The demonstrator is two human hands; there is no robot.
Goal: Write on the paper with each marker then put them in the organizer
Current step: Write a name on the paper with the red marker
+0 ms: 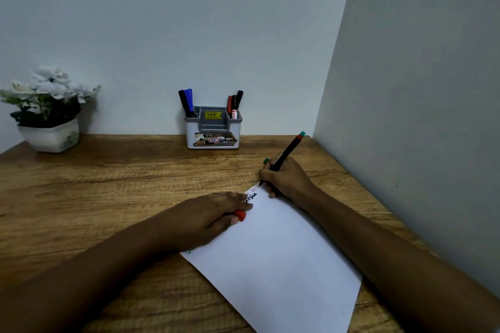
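Marker [287, 151]: black barrel, upper end banded red and green; gripped by the right hand [286, 178], fingers curled round the lower barrel; tilted up and away to the right; tip at the far corner of the paper [278, 251], mostly hidden by the fingers.
Small green piece [266, 161]: pokes out above the right hand's knuckles; what it is cannot be told.
Paper: white sheet, lying askew on the bench [108, 184]; near corner cut off by the frame edge.
Left hand [213, 213]: palm down on the sheet's left edge; fingers closed on a red cap [240, 215], only its end showing.
Writing [252, 194]: short words at the far corner, partly covered by the left hand, too small to read; a green mark [188, 251] at the sheet's left corner, mostly covered.
Organizer [213, 127]: grey, against the wall [243, 35], well apart from the paper; stored markers [189, 101] stand in its left and right end compartments, lower halves hidden.
Flower pot [48, 135]: far left corner of the bench.
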